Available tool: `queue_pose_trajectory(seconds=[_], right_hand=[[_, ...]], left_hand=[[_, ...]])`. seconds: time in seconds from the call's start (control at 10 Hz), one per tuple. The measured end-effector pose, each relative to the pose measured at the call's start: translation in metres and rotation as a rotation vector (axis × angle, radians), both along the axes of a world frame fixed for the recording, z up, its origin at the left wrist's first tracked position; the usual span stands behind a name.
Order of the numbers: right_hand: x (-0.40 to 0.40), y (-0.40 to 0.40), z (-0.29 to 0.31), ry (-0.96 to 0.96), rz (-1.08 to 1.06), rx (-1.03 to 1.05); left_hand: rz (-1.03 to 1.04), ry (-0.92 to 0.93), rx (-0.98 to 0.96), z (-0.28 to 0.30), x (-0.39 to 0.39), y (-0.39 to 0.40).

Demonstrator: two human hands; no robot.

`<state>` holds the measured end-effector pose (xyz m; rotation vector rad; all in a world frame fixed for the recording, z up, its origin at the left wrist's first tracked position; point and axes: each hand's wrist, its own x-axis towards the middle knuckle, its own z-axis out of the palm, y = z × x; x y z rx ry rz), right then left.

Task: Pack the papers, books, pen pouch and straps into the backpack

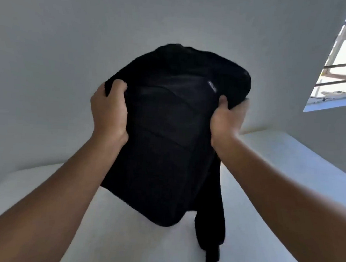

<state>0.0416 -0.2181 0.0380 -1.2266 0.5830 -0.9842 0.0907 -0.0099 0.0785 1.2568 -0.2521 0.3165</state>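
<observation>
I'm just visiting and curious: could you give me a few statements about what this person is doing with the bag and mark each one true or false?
1. Both hands grip the backpack. True: left hand and right hand hold its sides.
2. The backpack is red. False: it is black.
3. A strap hangs below the backpack. True.
4. Books lie on the white surface. False: none show.
5. A window is on the left. False: it is at upper right.
</observation>
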Motion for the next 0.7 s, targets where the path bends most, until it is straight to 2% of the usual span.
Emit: queue_pose_trajectory(seconds=[0.1, 0.2, 0.3, 0.4, 0.5, 0.6, 0.7], right_hand=[[0.038, -0.012, 0.049, -0.102, 0.027, -0.360], [0.092, -0.026, 0.060, -0.052, 0.086, -0.630], [0.127, -0.039, 0.034, 0.271, 0.239, -0.653], [0.130, -0.054, 0.007, 0.334, 0.350, -0.687], [0.111, -0.066, 0.004, 0.256, 0.468, -0.727], [0.088, -0.101, -0.002, 0.254, 0.513, -0.530], [0.038, -0.159, -0.009, 0.117, 0.475, -0.435]], left_hand=[[-0.035, -0.074, -0.014, -0.008, -0.006, 0.007], [0.028, -0.030, 0.213, -0.034, 0.017, 0.000], [0.104, 0.139, 0.379, -0.066, 0.044, -0.012], [0.103, 0.176, 0.500, -0.087, 0.064, -0.027], [0.101, 0.222, 0.565, -0.091, 0.068, -0.034], [0.148, 0.258, 0.597, -0.081, 0.056, -0.024], [0.227, 0.150, 0.521, -0.066, 0.014, 0.010]])
